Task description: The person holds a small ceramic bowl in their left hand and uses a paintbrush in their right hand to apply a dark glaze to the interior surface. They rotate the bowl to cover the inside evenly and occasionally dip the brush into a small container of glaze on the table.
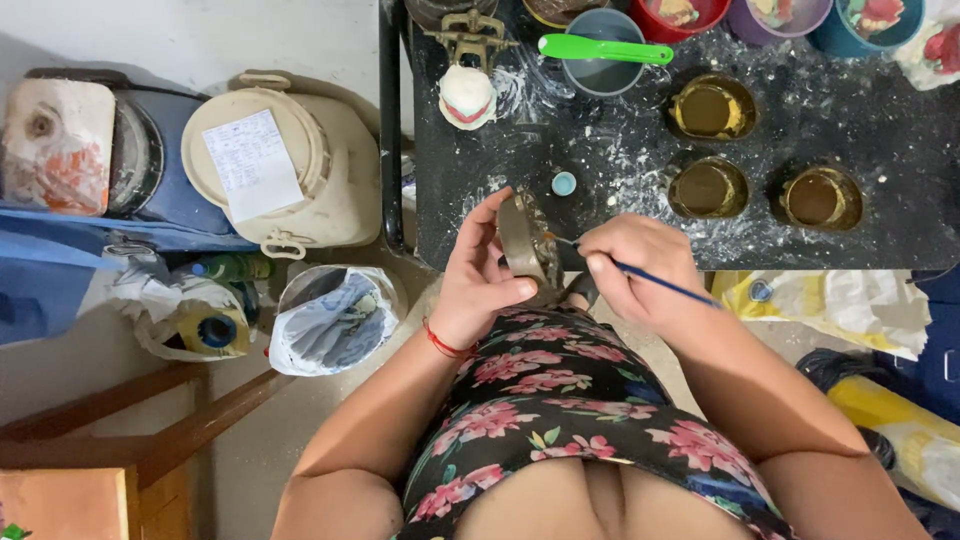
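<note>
Gripping a round metal mould (524,240) on edge, the left hand (480,275) clamps it; the right hand (635,270) pinches a blue-handled brush (660,284), just below the black worktop's (640,150) near edge.

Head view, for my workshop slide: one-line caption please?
Left hand holds a round metal mould while right hand works it with a blue-handled brush.
</note>
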